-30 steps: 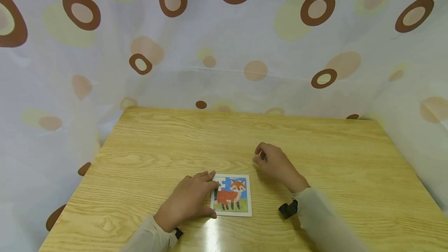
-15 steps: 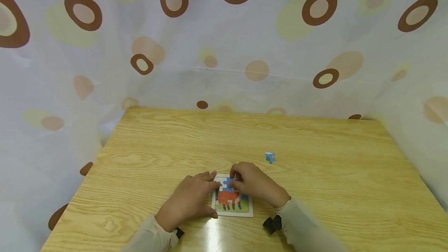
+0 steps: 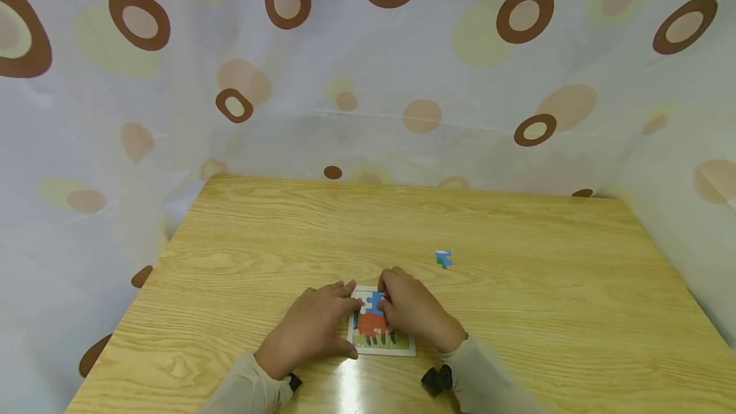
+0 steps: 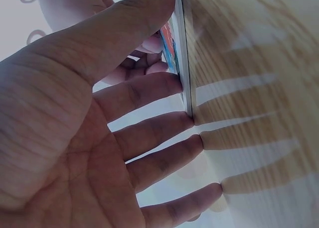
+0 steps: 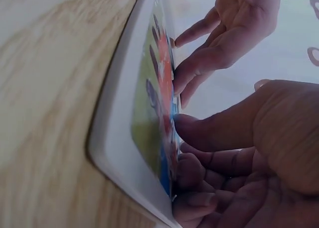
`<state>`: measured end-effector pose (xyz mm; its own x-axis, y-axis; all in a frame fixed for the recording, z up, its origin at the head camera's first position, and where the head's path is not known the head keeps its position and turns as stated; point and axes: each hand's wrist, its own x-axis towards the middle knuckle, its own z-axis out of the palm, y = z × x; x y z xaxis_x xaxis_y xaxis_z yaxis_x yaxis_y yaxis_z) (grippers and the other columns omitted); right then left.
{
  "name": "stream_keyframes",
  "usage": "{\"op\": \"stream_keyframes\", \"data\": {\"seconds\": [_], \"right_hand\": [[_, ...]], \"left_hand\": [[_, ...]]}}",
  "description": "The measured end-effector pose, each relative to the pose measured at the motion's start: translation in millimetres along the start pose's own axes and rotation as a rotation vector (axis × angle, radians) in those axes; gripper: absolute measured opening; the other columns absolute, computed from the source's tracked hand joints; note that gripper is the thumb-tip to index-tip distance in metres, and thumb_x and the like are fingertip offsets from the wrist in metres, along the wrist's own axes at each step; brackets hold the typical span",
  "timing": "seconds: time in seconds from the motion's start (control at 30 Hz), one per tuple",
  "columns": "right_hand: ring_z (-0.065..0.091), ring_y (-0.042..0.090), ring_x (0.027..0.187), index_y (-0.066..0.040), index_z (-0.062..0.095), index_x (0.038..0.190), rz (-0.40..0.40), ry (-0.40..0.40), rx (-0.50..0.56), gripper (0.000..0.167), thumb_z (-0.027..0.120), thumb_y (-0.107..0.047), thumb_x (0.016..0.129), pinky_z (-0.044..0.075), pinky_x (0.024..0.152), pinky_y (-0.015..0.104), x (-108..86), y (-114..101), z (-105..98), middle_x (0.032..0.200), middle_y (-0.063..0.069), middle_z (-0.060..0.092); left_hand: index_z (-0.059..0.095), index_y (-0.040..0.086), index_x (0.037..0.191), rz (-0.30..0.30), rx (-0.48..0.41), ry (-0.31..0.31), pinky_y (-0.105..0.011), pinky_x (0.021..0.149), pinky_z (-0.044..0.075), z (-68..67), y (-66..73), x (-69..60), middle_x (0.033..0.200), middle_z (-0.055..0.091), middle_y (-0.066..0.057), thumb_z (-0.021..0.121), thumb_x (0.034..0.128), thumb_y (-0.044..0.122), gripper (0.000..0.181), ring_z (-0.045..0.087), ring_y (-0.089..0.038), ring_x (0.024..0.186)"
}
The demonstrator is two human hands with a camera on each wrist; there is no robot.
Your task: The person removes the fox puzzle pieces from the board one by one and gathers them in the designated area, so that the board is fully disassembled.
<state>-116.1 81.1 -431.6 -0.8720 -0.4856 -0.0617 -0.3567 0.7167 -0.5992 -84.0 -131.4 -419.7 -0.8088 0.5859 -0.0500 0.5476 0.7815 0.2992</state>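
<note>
Wood table (image 3: 259, 229), puzzle (image 3: 375, 328) toward 6 o'clock. Left hand (image 3: 313, 324) spread, straight-fingered at its 9 o'clock edge; right hand (image 3: 415, 305) curled over its 2 o'clock, can't tell if pinching. Uneven pressing could skid it; overreaching could swipe loose piece (image 3: 444, 259).

Here's the square puzzle (image 3: 382, 352), flat on the table, a thin slab with a white border and a rounded corner facing the right wrist view. Inside the frame, an orange-red animal's body, dark legs below, green grass underfoot, a blue patch up top! And look, the upper left shows a bare white gap, its edge cut in jigsaw curves; the upper right is covered from the head view. Out beyond the frame and to its right, well apart, lies the loose piece (image 3: 443, 259): blue, green, touched with white.
</note>
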Motion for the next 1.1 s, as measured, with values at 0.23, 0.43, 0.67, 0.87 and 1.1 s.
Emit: {"op": "stream_keyframes", "data": {"seconds": [0.23,0.43,0.67,0.87,1.1], "right_hand": [[0.05,0.016,0.069,-0.005,0.055,0.099,0.024,-0.001,0.045,0.017,0.071,-0.001,0.095,0.044,0.056,0.028,1.2,2,1,0.091,0.004,0.048],[0.051,0.016,0.069,-0.006,0.051,0.099,0.021,0.012,0.106,0.021,0.07,0.003,0.095,0.047,0.054,0.027,-0.2,4,2,0.091,0.005,0.046],[0.055,0.014,0.067,-0.006,0.054,0.101,-0.026,-0.02,0.221,0.016,0.067,0.004,0.097,0.051,0.054,0.027,0.7,9,-1,0.086,0.004,0.052],[0.051,0.012,0.066,-0.006,0.061,0.094,-0.094,-0.079,0.25,0.008,0.064,-0.001,0.1,0.043,0.058,0.026,4.4,20,-18,0.08,0.001,0.058],[0.053,0.016,0.066,-0.007,0.068,0.1,-0.08,0.058,0.224,0.007,0.063,-0.002,0.101,0.046,0.06,0.03,6.8,55,-59,0.087,0.005,0.064]], "left_hand": [[0.072,0.01,0.13,0.005,0.01,0.0,-0.059,0.094,0.054,-0.3,1.0,0.2,0.147,0.057,-0.016,0.093,0.0684,0.051,0.077,0.057,-0.033,0.133],[0.072,0.011,0.131,-0.001,0.021,-0.014,-0.059,0.094,0.054,-1.1,2.1,0.8,0.148,0.057,-0.015,0.093,0.0689,0.051,0.077,0.057,-0.033,0.134],[0.072,0.011,0.131,-0.004,0.02,-0.015,-0.06,0.093,0.054,-0.4,1.0,0.3,0.148,0.057,-0.015,0.093,0.0683,0.052,0.078,0.057,-0.034,0.134],[0.072,0.011,0.133,-0.007,0.022,-0.024,-0.06,0.094,0.054,0.0,0.0,-0.1,0.149,0.056,-0.015,0.092,0.0693,0.053,0.078,0.056,-0.034,0.134],[0.071,0.012,0.134,-0.005,0.004,-0.029,-0.062,0.095,0.053,0.3,-0.2,0.4,0.15,0.055,-0.015,0.091,0.0704,0.052,0.078,0.055,-0.033,0.136]]}}
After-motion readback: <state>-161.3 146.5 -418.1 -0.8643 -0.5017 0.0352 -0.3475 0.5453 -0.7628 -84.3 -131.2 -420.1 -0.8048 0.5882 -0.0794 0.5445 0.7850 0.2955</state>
